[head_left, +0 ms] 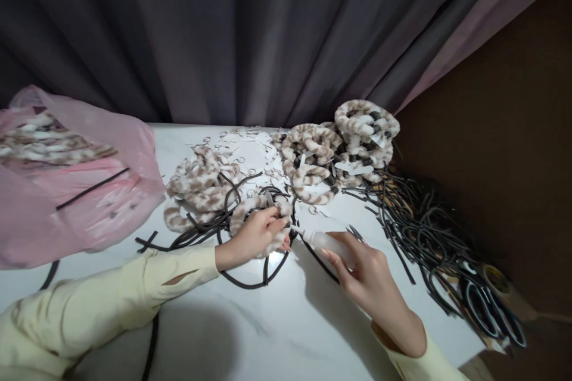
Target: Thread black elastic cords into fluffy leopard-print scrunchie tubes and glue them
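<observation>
My left hand (255, 235) is closed on a striped white-and-brown furry ring (241, 213) near the middle of the table. Wrapped in my right hand (364, 271) is a white squeeze bottle (325, 242), lying tilted with its thin nozzle pointing left. The nozzle tip is close to the furry ring, by my left fingertips; I cannot tell whether it touches. Black cords (250, 286) loop under and around the ring. Behind my left hand lies a heap of furry striped tubes (201, 181).
A pink plastic bag (129, 190) with furry pieces stands at left. Finished-looking furry rings (313, 143) with white tags pile up at back right. Black cords (415, 220) spread along the right edge, near scissors (482, 309) and a tape roll (497, 280). Small metal hooks (243, 149) lie at the back.
</observation>
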Available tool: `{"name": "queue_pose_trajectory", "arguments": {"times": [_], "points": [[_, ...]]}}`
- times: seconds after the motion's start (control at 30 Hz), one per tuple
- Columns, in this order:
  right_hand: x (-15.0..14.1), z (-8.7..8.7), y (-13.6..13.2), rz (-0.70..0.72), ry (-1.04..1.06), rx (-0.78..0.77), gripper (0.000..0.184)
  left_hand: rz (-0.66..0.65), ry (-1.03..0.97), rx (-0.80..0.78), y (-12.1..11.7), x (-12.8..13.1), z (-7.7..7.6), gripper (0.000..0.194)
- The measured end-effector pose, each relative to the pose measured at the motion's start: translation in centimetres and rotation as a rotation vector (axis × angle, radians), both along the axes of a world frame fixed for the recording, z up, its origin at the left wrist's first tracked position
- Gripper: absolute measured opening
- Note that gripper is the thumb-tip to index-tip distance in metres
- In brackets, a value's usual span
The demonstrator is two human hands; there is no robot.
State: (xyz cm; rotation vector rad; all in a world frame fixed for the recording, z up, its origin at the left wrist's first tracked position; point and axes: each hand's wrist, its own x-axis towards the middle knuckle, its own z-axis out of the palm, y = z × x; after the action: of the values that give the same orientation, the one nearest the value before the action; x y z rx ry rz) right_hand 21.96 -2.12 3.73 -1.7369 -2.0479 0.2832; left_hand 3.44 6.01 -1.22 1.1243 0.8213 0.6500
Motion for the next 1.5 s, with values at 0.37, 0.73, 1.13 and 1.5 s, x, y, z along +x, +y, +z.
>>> {"name": "queue_pose_trajectory", "arguments": {"times": [0.37,0.73,1.13,1.5], "points": [[0.5,-0.7,-0.7,-0.102,0.137,-0.077,0.025,0.007,0.016,0.011,0.0,0.0,0.1,0.034],[0.1,-1.1,-0.7,-0.083,0.12,-0.06,0.023,0.007,0.013,-0.003,0.0,0.0,0.0,0.035],[0.2,-1.0,-0.7,-0.085,0.064,-0.049,0.025,0.008,-0.004,-0.029,0.0,0.0,0.3,0.034],[4.9,-0.6,-1.2,-0.422,0.836,0.047,0.034,-0.003,0.005,-0.068,0.0,0.0,0.8,0.033]]}}
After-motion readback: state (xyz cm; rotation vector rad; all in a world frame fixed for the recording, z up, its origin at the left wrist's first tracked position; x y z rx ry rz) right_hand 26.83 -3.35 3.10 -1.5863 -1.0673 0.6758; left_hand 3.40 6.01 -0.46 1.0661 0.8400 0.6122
